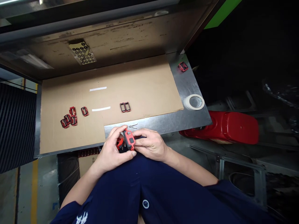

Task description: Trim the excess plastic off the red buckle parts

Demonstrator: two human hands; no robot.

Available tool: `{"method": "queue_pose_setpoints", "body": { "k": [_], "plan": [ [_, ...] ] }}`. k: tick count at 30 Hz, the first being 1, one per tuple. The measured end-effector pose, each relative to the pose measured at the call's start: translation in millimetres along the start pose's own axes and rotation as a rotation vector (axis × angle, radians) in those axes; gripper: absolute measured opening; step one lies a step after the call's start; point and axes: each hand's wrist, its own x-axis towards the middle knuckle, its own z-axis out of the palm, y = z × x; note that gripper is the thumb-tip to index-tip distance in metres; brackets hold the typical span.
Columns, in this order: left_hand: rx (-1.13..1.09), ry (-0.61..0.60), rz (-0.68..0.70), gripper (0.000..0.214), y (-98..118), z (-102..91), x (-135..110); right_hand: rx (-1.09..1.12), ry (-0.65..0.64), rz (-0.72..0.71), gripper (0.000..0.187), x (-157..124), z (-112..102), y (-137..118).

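My left hand (114, 147) and my right hand (150, 144) meet above the steel table's front edge. Both grip a red and black plastic frame part (129, 140) with a grey centre. A second red piece (120, 143) sits against my left fingers, partly hidden by them. On the cardboard sheet (144, 84) lie a cluster of red-and-black frames (68, 117), a single frame (84, 111) and a joined pair (125, 107). A small metal clip (133, 126) lies just beyond my fingers.
Another red frame (183, 66) rests on the steel table (187, 90) near a roll of masking tape (194, 102). Two white strips (100, 99) lie on the cardboard. A sheet of black dots (82, 53) lies farther back. A large red object (221, 127) sits below the right edge.
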Motion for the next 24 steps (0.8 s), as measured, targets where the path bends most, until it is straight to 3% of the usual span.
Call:
{"method": "queue_pose_setpoints", "body": {
  "k": [24],
  "plan": [
    [0.325, 0.067, 0.387, 0.078, 3.3, 5.4, -3.5, -0.027, 0.136, -0.037, 0.01, -2.6, 7.8, 2.9]
  ]
}}
